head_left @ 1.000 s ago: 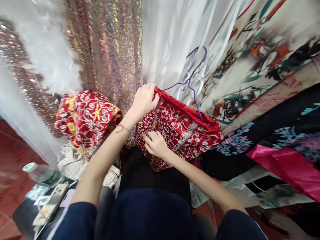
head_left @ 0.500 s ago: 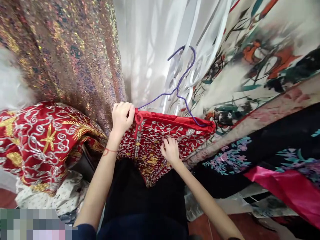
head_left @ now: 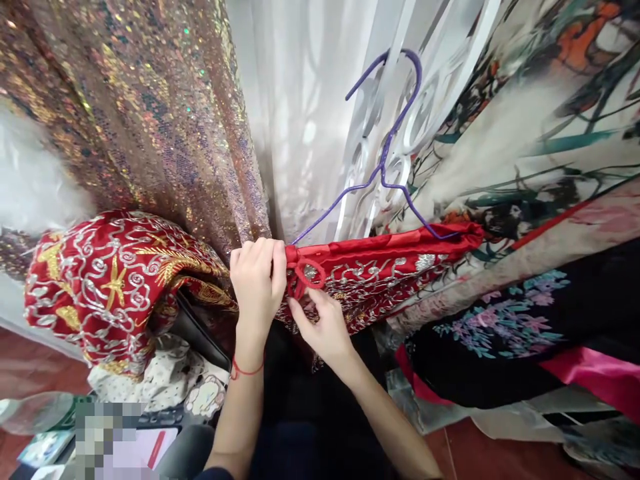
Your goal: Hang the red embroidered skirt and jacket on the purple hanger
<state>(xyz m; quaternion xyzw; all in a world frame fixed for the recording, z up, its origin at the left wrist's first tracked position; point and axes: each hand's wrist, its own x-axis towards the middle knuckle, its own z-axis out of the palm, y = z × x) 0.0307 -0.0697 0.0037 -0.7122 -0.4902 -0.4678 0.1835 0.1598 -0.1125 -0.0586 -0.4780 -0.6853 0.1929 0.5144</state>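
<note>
A red embroidered garment [head_left: 390,272] with silver and gold stitching hangs in front of me from a purple wire hanger [head_left: 385,150], whose lower ends sit inside its red top band. My left hand [head_left: 260,277] is closed around the left end of that band. Close by, a looped red cord tie [head_left: 323,275] hangs from the band. The thumb and fingers of my right hand [head_left: 326,328] come together at the cord's lower part, pinching it; the fingertips are partly hidden.
A matching red embroidered piece [head_left: 115,280] is draped at the left. Behind it hangs a sequined cloth [head_left: 165,120]. White scrollwork [head_left: 415,127] stands behind the hanger. Printed fabric [head_left: 560,133] and black floral fabric [head_left: 505,320] hang at the right. A clear bottle [head_left: 40,412] lies lower left.
My right hand has moved left and up, from the garment's front to the red cord. The garment and hanger appear larger and farther right; my left hand keeps its hold.
</note>
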